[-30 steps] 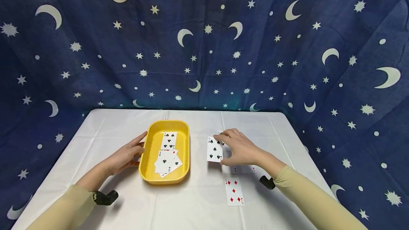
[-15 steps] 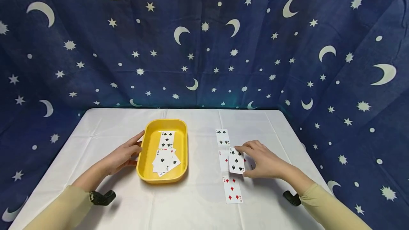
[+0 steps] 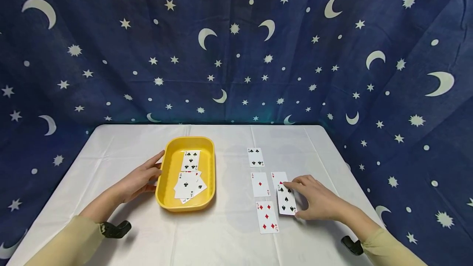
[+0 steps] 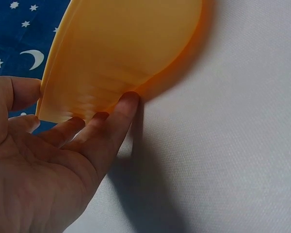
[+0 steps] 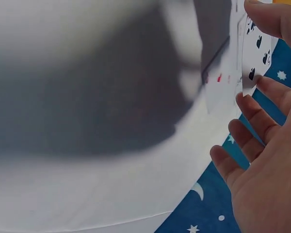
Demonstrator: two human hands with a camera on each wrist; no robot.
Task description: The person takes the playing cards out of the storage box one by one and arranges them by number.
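My right hand [image 3: 319, 200] pinches a five of spades [image 3: 286, 201] between thumb and index finger at its opposite ends. In the right wrist view the spades card [image 5: 256, 58] stands between thumb and index, the other fingers spread. The card overlaps a red ace [image 3: 278, 177]. To its left lie an ace of diamonds [image 3: 260, 190] and a five of diamonds [image 3: 267, 212]. My left hand [image 3: 136, 182] rests its fingers against the left side of a yellow tray [image 3: 212, 175]. In the left wrist view the extended fingertips [image 4: 131, 97] touch the tray's outer wall [image 4: 131, 43].
Inside the tray lie a five of clubs [image 3: 190, 160] and an ace of clubs [image 3: 186, 190] covering other cards. Further back on the white-clothed table [image 3: 229, 143] is a four of clubs [image 3: 256, 157]. A dark blue curtain [image 3: 177, 106] with moons and stars hangs behind.
My right hand has carried the five of spades rightward and toward me, past the ace of diamonds to the red ace. My left hand has stayed at the tray; the head view shifted slightly.
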